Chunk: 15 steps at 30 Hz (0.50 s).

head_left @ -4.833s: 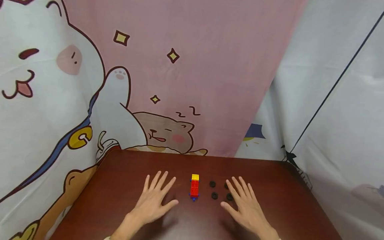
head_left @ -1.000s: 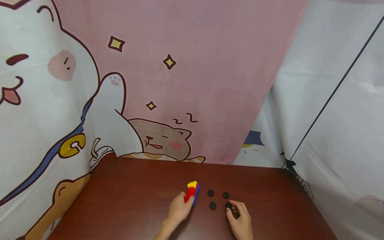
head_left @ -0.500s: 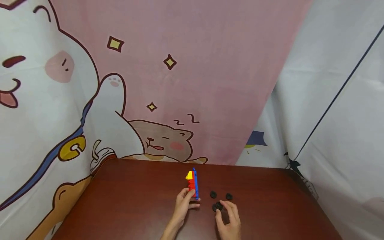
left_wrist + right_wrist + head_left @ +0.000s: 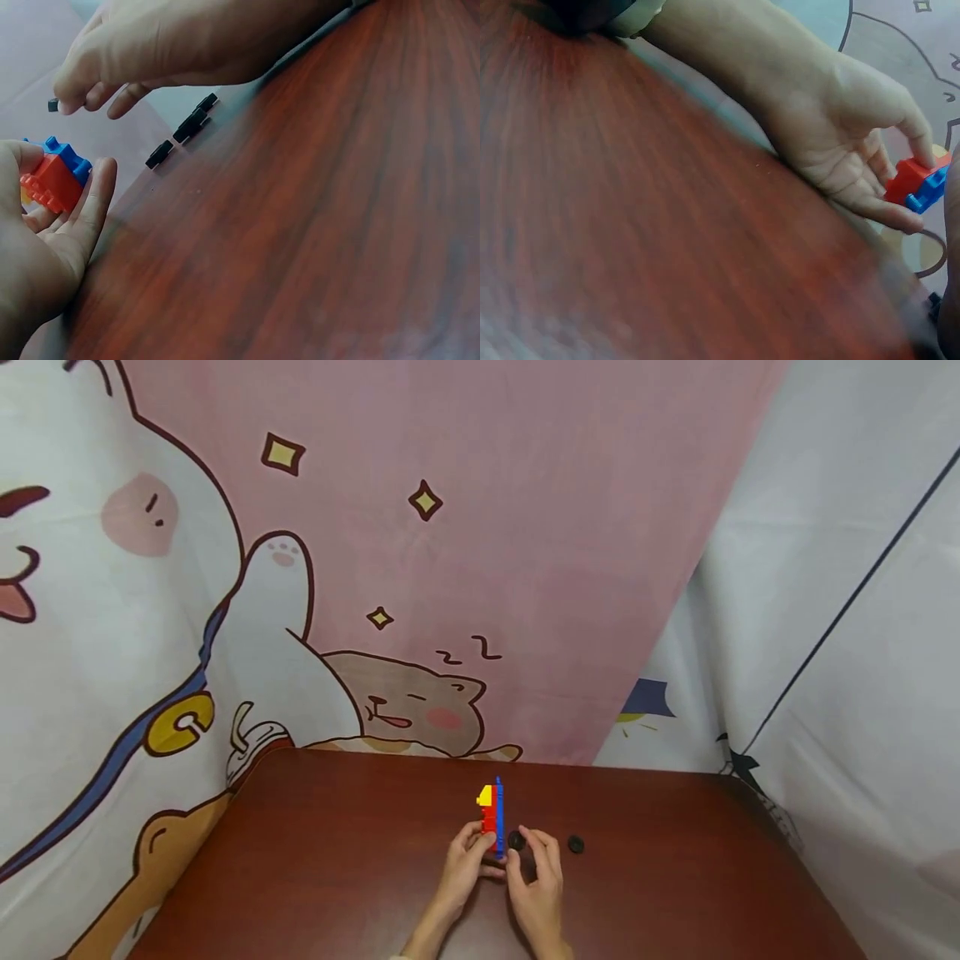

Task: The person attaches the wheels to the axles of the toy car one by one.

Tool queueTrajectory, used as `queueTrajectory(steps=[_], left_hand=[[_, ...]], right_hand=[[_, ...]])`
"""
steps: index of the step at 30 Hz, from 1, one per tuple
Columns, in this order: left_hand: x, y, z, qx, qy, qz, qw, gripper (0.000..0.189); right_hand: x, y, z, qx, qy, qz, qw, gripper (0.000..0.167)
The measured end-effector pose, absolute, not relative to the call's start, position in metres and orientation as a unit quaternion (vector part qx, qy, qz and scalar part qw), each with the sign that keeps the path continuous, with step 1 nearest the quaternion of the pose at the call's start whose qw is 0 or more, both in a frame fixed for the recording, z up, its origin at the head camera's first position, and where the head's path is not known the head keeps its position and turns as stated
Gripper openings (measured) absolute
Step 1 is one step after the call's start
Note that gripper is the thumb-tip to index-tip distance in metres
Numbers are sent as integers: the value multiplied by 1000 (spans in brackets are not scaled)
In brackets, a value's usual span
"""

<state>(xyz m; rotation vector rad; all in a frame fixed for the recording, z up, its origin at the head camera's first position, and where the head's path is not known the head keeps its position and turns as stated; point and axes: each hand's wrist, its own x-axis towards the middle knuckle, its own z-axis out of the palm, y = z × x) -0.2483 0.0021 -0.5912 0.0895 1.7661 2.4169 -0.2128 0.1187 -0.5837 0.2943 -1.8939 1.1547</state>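
Note:
My left hand (image 4: 459, 870) grips a small toy block car (image 4: 488, 818), red with a yellow block at its far end and a blue base. The car is raised off the table and turned on its side, its blue base facing right. Close to that base, my right hand (image 4: 536, 881) pinches a small black wheel (image 4: 516, 840) between thumb and fingertips. In the left wrist view, the held wheel (image 4: 53, 105) is up in the air, apart from the car (image 4: 60, 176). The right wrist view shows the left thumb and fingers around the car (image 4: 919, 180).
Another black wheel (image 4: 575, 844) lies on the dark red-brown table (image 4: 360, 835), right of my right hand. Several wheels (image 4: 190, 126) rest on the tabletop in the left wrist view. A cartoon-printed cloth (image 4: 525, 568) hangs behind the table.
Both hands were spread apart and held nothing at first. The left hand then took up the car and tipped it sideways; the right picked up a wheel and carried it left towards the car.

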Motion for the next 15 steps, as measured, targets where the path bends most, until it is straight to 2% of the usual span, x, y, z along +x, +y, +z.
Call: queueTrajectory(steps=[15], left_hand=[[-247, 1, -591, 38, 600, 797, 68, 40]], right_hand=[[-216, 123, -598, 108, -787, 471, 383, 48]])
